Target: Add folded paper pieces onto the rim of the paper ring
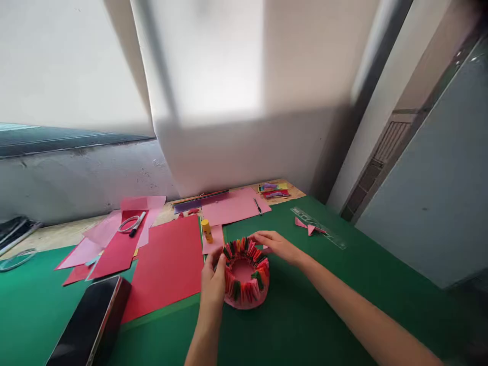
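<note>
While both hands steadied it, the paper ring [246, 274] stood on the green surface [324, 315], just right of a red sheet [168, 264]. The left hand [213, 282] had its grip closed on the ring's near-left wall, thumb on the rim; the right hand [276, 245] lay with fingers loosely curled against the far rim, its hold unclear. Folded red, orange and green pieces already circled the whole rim, so the ring looked largely built; how much remained could not be told. Pink sheets [236, 206], a glue stick [207, 230], a marker [137, 224], a ruler [318, 227] and a dark case [91, 323] lay about, beneath a pale wall.
</note>
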The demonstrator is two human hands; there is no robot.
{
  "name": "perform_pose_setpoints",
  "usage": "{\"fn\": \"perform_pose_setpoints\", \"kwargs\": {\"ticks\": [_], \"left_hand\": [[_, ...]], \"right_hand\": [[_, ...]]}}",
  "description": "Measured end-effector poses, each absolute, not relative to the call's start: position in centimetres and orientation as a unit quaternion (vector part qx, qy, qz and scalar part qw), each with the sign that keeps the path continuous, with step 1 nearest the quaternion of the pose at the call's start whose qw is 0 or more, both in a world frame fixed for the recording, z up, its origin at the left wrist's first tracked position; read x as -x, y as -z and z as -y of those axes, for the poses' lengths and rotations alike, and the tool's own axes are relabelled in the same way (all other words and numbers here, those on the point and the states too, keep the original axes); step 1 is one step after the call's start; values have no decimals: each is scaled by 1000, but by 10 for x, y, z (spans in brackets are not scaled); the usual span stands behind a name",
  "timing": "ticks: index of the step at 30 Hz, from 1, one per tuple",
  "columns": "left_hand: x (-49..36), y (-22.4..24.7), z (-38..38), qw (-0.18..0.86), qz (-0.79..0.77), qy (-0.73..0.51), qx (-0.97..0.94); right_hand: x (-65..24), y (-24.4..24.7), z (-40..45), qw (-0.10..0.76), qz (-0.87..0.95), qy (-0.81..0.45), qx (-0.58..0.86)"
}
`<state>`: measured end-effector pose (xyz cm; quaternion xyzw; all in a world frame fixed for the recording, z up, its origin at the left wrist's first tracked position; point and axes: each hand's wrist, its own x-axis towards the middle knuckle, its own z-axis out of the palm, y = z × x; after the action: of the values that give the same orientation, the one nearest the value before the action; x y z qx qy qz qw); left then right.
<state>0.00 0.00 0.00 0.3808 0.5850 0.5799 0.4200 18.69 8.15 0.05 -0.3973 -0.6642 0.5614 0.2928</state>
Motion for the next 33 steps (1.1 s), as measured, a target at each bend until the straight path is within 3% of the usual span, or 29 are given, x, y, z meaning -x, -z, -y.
{"fn": "perform_pose_setpoints", "kwargs": {"ticks": [5, 11, 23, 33], "left_hand": [[18, -13, -17, 395, -584, -573, -417], [25, -25, -42, 425, -555, -456, -551], [1, -19, -59, 360, -574, -353, -645], [-1, -12, -60, 313, -584, -323, -676]], "right_hand": [[-173, -20, -87, 302, 716, -466, 423], [-162, -25, -90, 319, 776, -341, 423], [-157, -35, -90, 259, 799, -232, 491], [-152, -33, -84, 329, 810, -158, 459]]}}
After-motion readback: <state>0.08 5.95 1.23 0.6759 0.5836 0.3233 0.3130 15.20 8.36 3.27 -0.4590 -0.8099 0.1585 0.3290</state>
